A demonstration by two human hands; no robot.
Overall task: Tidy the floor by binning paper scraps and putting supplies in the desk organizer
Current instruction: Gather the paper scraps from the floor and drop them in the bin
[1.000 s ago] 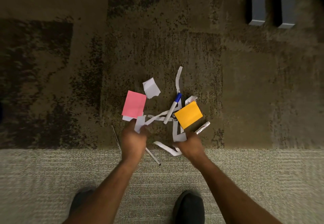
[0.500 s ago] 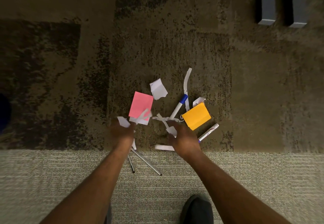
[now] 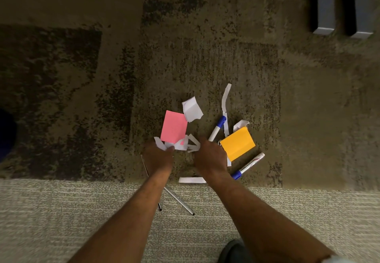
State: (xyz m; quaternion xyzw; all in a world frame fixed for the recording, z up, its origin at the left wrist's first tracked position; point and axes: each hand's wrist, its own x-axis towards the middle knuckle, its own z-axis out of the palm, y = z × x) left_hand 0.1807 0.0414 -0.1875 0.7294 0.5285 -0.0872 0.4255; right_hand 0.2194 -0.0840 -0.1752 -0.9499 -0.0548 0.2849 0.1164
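White paper scraps lie scattered on the carpet. My left hand [image 3: 158, 156] is closed on a small bunch of white scraps [image 3: 162, 144] just below a pink sticky pad [image 3: 173, 127]. My right hand [image 3: 209, 159] is closed over crumpled white strips [image 3: 193, 144] beside an orange sticky pad [image 3: 237, 143]. A torn white piece [image 3: 192, 108] and a long strip [image 3: 226, 98] lie farther out. A blue-capped marker [image 3: 218, 128] lies between the pads, and a second marker [image 3: 248, 166] lies to the right of my right wrist. One flat strip [image 3: 191, 179] rests under my right forearm.
Two thin metal pens [image 3: 178, 200] cross on the lighter carpet under my forearms. Grey furniture legs [image 3: 326, 5] stand at the far right. A dark blue object [image 3: 6, 133] shows at the left edge. My shoe [image 3: 234, 251] is at the bottom.
Both hands moved forward into the pile. The right hand left the strip near the carpet seam and closed on the strips by the orange pad; the left hand gathered more scraps below the pink pad.
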